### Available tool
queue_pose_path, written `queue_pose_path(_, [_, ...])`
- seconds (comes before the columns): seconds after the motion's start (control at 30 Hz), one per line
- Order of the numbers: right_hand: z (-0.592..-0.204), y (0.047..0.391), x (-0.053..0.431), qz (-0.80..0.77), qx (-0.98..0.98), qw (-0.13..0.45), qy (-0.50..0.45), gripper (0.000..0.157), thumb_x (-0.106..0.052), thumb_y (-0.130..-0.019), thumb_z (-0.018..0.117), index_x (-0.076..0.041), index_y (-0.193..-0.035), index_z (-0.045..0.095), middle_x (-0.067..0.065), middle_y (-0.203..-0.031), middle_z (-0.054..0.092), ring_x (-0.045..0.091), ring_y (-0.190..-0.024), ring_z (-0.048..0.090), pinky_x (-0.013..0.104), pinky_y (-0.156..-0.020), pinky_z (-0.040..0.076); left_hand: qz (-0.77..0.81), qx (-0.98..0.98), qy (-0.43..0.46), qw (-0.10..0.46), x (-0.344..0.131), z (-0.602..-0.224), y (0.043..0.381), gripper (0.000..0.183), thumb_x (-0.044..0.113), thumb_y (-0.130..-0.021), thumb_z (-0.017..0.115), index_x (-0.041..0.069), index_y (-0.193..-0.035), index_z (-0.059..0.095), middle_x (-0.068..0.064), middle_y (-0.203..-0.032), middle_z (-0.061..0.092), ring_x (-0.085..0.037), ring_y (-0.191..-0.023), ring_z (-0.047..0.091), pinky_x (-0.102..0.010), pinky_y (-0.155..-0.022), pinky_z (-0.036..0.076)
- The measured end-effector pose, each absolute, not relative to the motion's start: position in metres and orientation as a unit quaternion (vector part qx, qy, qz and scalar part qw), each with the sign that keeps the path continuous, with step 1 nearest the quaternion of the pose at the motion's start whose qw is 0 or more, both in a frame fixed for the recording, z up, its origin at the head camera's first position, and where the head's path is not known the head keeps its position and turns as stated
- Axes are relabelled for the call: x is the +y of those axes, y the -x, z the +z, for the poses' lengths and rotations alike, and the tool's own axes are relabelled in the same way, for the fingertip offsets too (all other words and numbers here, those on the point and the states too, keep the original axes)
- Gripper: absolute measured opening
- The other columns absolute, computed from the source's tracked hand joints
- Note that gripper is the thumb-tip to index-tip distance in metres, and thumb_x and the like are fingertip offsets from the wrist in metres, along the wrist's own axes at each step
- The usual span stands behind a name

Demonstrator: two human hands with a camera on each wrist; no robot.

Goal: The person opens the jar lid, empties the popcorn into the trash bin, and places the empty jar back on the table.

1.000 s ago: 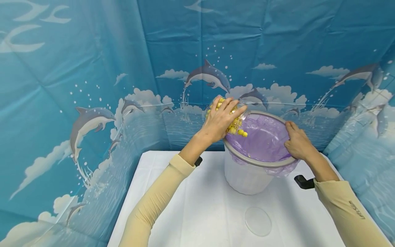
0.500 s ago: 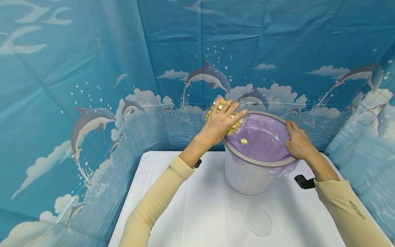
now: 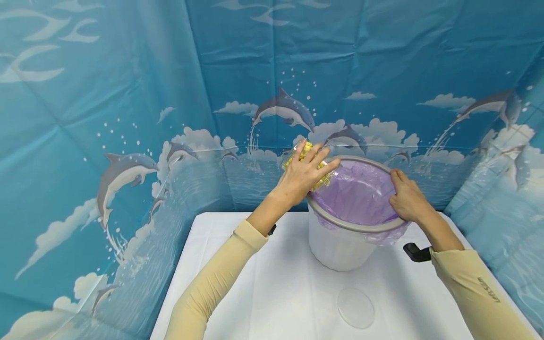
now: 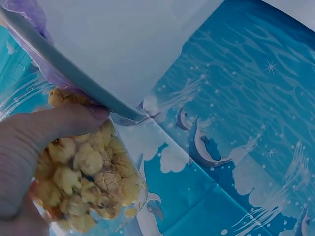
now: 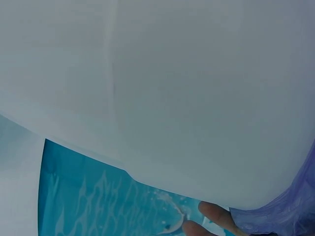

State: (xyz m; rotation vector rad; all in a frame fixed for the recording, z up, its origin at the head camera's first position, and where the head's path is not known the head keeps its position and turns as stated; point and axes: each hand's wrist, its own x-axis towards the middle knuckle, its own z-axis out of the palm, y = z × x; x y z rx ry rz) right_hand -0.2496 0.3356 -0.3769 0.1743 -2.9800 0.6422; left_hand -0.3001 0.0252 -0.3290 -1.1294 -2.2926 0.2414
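My left hand (image 3: 299, 177) grips a clear jar of yellow popcorn (image 4: 88, 172), tipped with its mouth over the left rim of a white trash bin (image 3: 340, 248). In the left wrist view the thumb lies across the jar close to the bin's grey rim. A purple bag (image 3: 361, 193) lines the bin and folds over its edge. My right hand (image 3: 409, 196) holds the rim on the right side, thumb on the inside. The right wrist view shows mostly the bin's white wall (image 5: 197, 98), with two fingertips (image 5: 216, 216) below it near the bag.
A round clear lid (image 3: 355, 308) lies flat on the white table (image 3: 272, 283) in front of the bin. Blue curtains with dolphins (image 3: 238, 56) surround the table at the back and sides.
Popcorn spilled from the jar's mouth, and a piece was falling into the bin half a second ago; no falling piece shows now. Both hands keep their holds. The head view has shifted slightly.
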Motion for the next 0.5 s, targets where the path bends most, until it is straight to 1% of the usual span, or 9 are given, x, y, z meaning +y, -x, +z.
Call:
queue_pose_path(0.33, [-0.3782,0.2484,0.3359,0.209,-0.975,0.044,-0.059,0.077,0.002,-0.084,0.037,0.023,-0.154,0.012,0.047,-0.158,0.013,0.073,-0.139,0.018,0.077,-0.116,0.018,0.118,-0.85,0.422,0.291,0.0251,-0.3302,0.2987,0.082,0.019,-0.092,0.08,0.032,-0.16,0.036,-0.005,-0.164,0.039,-0.027,-0.158,0.027,-0.057,-0.132,0.008])
queue_pose_path(0.5, [-0.3777,0.2478,0.3351,0.209,-0.975,0.047,-0.061,0.077,0.002,-0.083,0.037,0.023,-0.153,0.013,0.047,-0.158,0.015,0.073,-0.138,0.019,0.078,-0.115,0.02,0.125,-0.849,0.423,0.291,0.0256,-0.329,0.2981,0.085,0.025,-0.09,0.082,0.033,-0.16,0.035,-0.005,-0.165,0.038,-0.027,-0.159,0.026,-0.058,-0.132,0.007])
